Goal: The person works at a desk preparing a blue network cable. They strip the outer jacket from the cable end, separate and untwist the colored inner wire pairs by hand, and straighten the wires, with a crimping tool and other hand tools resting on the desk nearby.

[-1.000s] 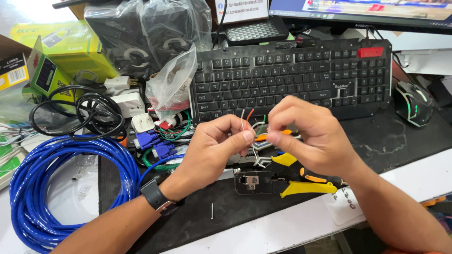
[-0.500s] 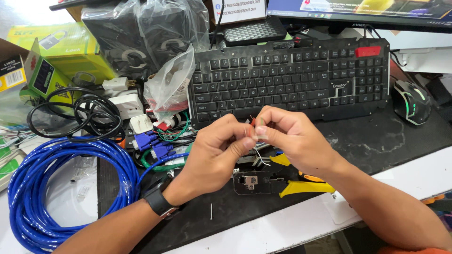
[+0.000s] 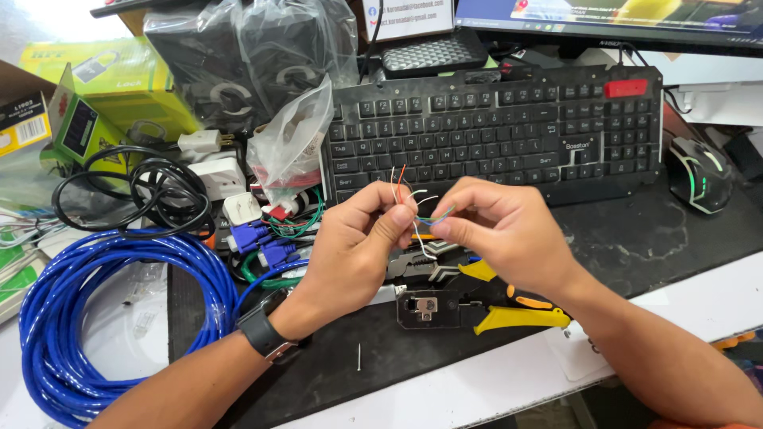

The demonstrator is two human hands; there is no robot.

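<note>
both hands meet above the middle of the black desk mat (image 3: 636, 238), just in front of the keyboard (image 3: 493, 127). left hand (image 3: 354, 250) is closed in a pinch around the end of the blue network cable (image 3: 103, 318), thumb and forefinger clamping it so the thin coloured wires (image 3: 401, 187) fan upward and stay separate. right hand (image 3: 501, 230) is pinched too, fingertips gripping a couple of those strands and drawing them sideways, apparently to untwist and sort them. a dark watch (image 3: 262, 330) sits on the left wrist.

under the hands, touching the mat near its front edge, lies a crimping tool (image 3: 477, 306) with yellow handles, within easy reach. the rest of the cable lies coiled at the left end of the desk, off the mat. behind it are yellow boxes (image 3: 111, 87), black cords (image 3: 127, 191), white plugs (image 3: 218, 171) and clear plastic bags (image 3: 294, 143). a mouse (image 3: 699, 175) rests at the mat's right edge beside the keyboard.
</note>
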